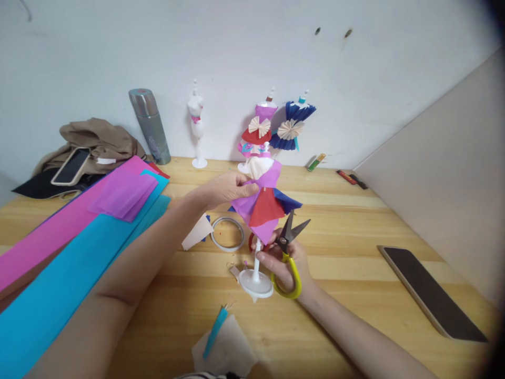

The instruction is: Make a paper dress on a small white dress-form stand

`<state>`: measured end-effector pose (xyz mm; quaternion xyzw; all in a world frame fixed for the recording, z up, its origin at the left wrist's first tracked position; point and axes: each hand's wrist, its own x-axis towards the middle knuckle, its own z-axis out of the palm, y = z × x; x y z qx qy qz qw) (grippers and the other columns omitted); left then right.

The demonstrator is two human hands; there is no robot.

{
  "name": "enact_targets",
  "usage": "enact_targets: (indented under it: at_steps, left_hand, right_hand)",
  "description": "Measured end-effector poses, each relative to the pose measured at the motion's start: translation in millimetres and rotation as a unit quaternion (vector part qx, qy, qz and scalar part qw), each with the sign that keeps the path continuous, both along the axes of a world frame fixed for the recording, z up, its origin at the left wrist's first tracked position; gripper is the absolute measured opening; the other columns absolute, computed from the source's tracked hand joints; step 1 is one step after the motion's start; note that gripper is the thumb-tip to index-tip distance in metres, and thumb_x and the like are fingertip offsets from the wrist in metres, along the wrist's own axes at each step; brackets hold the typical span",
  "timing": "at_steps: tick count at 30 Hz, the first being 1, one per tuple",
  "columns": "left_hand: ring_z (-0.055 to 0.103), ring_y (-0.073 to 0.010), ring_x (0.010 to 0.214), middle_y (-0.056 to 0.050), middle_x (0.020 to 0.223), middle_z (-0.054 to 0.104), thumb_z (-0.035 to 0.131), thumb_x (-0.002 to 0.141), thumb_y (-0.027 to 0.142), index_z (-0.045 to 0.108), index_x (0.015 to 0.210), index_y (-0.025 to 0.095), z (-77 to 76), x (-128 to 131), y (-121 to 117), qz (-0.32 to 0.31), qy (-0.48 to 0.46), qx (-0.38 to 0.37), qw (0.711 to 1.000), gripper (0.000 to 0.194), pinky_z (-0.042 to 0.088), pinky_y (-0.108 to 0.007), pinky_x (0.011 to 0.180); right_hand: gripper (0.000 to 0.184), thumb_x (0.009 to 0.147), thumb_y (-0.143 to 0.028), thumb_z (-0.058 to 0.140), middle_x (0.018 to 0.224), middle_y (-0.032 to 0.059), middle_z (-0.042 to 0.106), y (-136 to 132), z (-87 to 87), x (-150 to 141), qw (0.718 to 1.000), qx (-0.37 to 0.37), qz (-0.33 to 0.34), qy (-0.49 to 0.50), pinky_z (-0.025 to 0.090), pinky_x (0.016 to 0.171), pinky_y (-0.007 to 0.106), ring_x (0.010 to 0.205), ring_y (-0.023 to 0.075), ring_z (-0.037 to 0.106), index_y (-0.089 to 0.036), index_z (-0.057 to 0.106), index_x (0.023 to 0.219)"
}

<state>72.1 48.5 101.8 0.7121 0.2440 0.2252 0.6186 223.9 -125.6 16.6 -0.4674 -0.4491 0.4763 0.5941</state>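
A small white dress-form mannequin (256, 276) is tilted between my hands, its round base toward me. It wears a crepe-paper dress (269, 207) with purple, red and dark blue skirt panels and a cream piece across the top. My left hand (226, 190) pinches the purple paper at the dress's waist between thumb and fingers. Around the white post below the skirt, my right hand (290, 266) has its fingers closed. That hand also holds scissors (291, 263) with yellow handles, blades parted and pointing away beside the skirt.
Pink paper (71, 221) and blue paper sheets (79, 279) lie at left, near a cap, brown cloth and phone (71, 166). A flask (152, 129), bare mannequin (196, 123) and dressed mannequins (292, 126) stand behind. A tape roll (228, 233) lies mid-table; another phone (430, 292) is right.
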Motion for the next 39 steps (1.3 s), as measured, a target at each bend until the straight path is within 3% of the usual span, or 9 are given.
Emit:
enact_targets:
  at_steps: [3, 6, 8, 12, 15, 18, 24, 30, 39]
  left_hand:
    - [0.053, -0.0118, 0.06, 0.0, 0.065, 0.061, 0.08, 0.068, 0.074, 0.065, 0.066, 0.016, 1.4, -1, 1, -0.058, -0.021, 0.002, 0.998, 0.059, 0.044, -0.024, 0.062]
    - [0.043, -0.0093, 0.054, 0.003, 0.058, 0.049, 0.077, 0.076, 0.069, 0.054, 0.059, 0.018, 2.3, -1, 2, -0.012, -0.019, 0.016, 1.0, 0.058, 0.037, -0.023, 0.055]
    - [0.044, -0.0098, 0.055, 0.002, 0.061, 0.051, 0.07, 0.083, 0.067, 0.057, 0.064, 0.019, 2.9, -1, 3, 0.013, -0.021, -0.003, 1.0, 0.054, 0.038, -0.023, 0.056]
    - [0.05, -0.012, 0.062, -0.001, 0.069, 0.057, 0.067, 0.085, 0.067, 0.06, 0.07, 0.019, 6.4, -1, 1, -0.001, -0.017, -0.004, 1.0, 0.051, 0.041, -0.025, 0.061]
    - [0.039, -0.0107, 0.057, 0.002, 0.061, 0.047, 0.072, 0.082, 0.065, 0.05, 0.061, 0.02, 11.1, -1, -5, 0.001, -0.017, 0.016, 1.0, 0.055, 0.033, -0.026, 0.058]
    - [0.033, -0.01, 0.055, 0.003, 0.056, 0.043, 0.071, 0.088, 0.058, 0.048, 0.058, 0.02, 15.9, 1, -10, 0.022, 0.005, -0.023, 0.999, 0.053, 0.028, -0.028, 0.056]
    - [0.04, -0.0086, 0.057, 0.004, 0.061, 0.049, 0.067, 0.095, 0.043, 0.055, 0.072, 0.017, 18.9, 1, -9, 0.09, -0.009, -0.12, 0.989, 0.037, 0.031, -0.025, 0.056]
    - [0.04, -0.0072, 0.056, 0.004, 0.064, 0.045, 0.07, 0.093, 0.039, 0.056, 0.077, 0.016, 18.2, -2, -1, 0.137, -0.005, -0.122, 0.983, 0.032, 0.03, -0.023, 0.054]
    - [0.051, -0.0083, 0.055, 0.0, 0.061, 0.056, 0.073, 0.088, 0.021, 0.06, 0.067, 0.013, 19.2, -9, 8, 0.123, -0.003, -0.118, 0.985, 0.026, 0.038, -0.022, 0.053]
  right_hand:
    - [0.039, 0.071, -0.047, 0.091, 0.079, 0.0014, 0.067, -1, -0.1, 0, 1.0, 0.008, 0.0, -0.007, 0.06, 0.063, 0.036, 0.071, 0.0199, 0.064, -0.026, 0.06, 0.083]
    - [0.039, 0.073, -0.047, 0.09, 0.077, 0.0004, 0.065, -2, -2.1, 1, 1.0, 0.011, -0.002, -0.02, 0.06, 0.064, 0.037, 0.068, 0.0187, 0.062, -0.027, 0.059, 0.083]
    - [0.038, 0.075, -0.048, 0.088, 0.079, 0.0006, 0.066, -2, -4.8, 2, 1.0, 0.012, 0.001, -0.022, 0.06, 0.066, 0.038, 0.07, 0.0193, 0.063, -0.027, 0.057, 0.083]
    - [0.039, 0.072, -0.046, 0.091, 0.079, 0.0004, 0.066, -1, -10.0, 5, 0.999, 0.015, -0.019, -0.031, 0.058, 0.068, 0.037, 0.073, 0.0205, 0.065, -0.027, 0.059, 0.086]
    - [0.039, 0.071, -0.047, 0.091, 0.077, -0.0001, 0.065, -2, -10.2, 7, 0.999, 0.006, -0.026, -0.039, 0.056, 0.067, 0.036, 0.072, 0.02, 0.064, -0.027, 0.06, 0.086]
    - [0.037, 0.072, -0.045, 0.091, 0.078, 0.0008, 0.067, -3, -6.3, 9, 0.998, 0.0, -0.009, -0.055, 0.055, 0.065, 0.035, 0.07, 0.0198, 0.063, -0.027, 0.062, 0.087]
    - [0.038, 0.07, -0.043, 0.092, 0.076, 0.0002, 0.067, -2, 4.7, 8, 0.997, -0.015, 0.019, -0.076, 0.055, 0.064, 0.034, 0.069, 0.0191, 0.062, -0.027, 0.063, 0.086]
    - [0.037, 0.068, -0.041, 0.095, 0.075, -0.0008, 0.062, -2, 11.7, 10, 0.996, -0.023, 0.068, -0.045, 0.057, 0.062, 0.034, 0.066, 0.0184, 0.061, -0.028, 0.066, 0.086]
    - [0.031, 0.07, -0.037, 0.093, 0.078, -0.001, 0.063, 0, 18.9, 20, 0.992, -0.007, 0.073, -0.1, 0.057, 0.065, 0.032, 0.068, 0.0162, 0.061, -0.024, 0.068, 0.084]
